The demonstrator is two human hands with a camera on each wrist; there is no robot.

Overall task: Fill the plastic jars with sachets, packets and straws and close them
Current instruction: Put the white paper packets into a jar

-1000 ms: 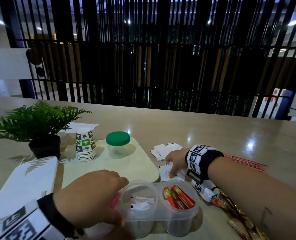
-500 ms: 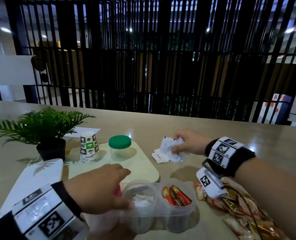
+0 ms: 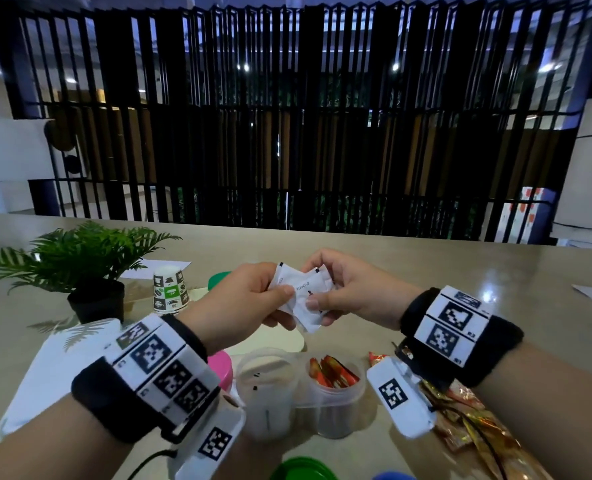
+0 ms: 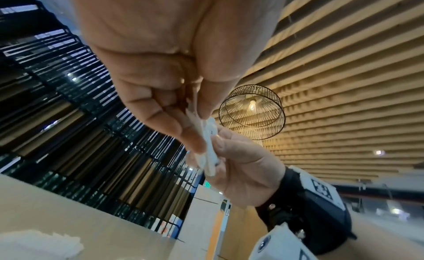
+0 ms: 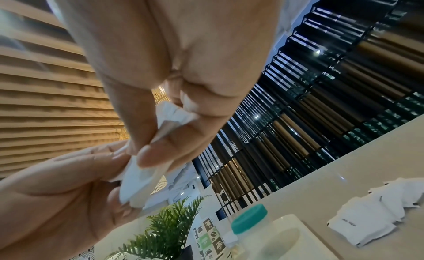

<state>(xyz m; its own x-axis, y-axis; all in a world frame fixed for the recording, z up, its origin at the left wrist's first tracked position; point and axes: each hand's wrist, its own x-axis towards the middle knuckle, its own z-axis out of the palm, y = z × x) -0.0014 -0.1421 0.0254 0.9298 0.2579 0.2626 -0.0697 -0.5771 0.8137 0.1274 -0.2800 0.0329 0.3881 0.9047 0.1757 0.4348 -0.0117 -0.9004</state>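
Now we pinch white sachets (image 3: 301, 294) w/ both hands' fingers (image 3: 282, 292) above open jar (image 3: 266, 372); loose grip could scatter them onto table (image 3: 426, 268).

Dim indoor light; pendant lamp (image 4: 252, 105) glows; wide-angle edge distortion.

a small bunch of white sachets (image 4: 207, 146) is pinched between the thumb and curled fingers of the left hand (image 4: 174, 68), which fills the upper part of the picture. the same sachets are gripped from the far side by the right hand (image 4: 243, 166), whose wrist is wrapped in a black band with a printed marker (image 4: 321, 189). a wire-cage lamp (image 4: 252, 109), lit, is seen behind the hands under a slatted ceiling (image 4: 344, 73). dark vertical slats (image 4: 91, 137) are seen at the left.
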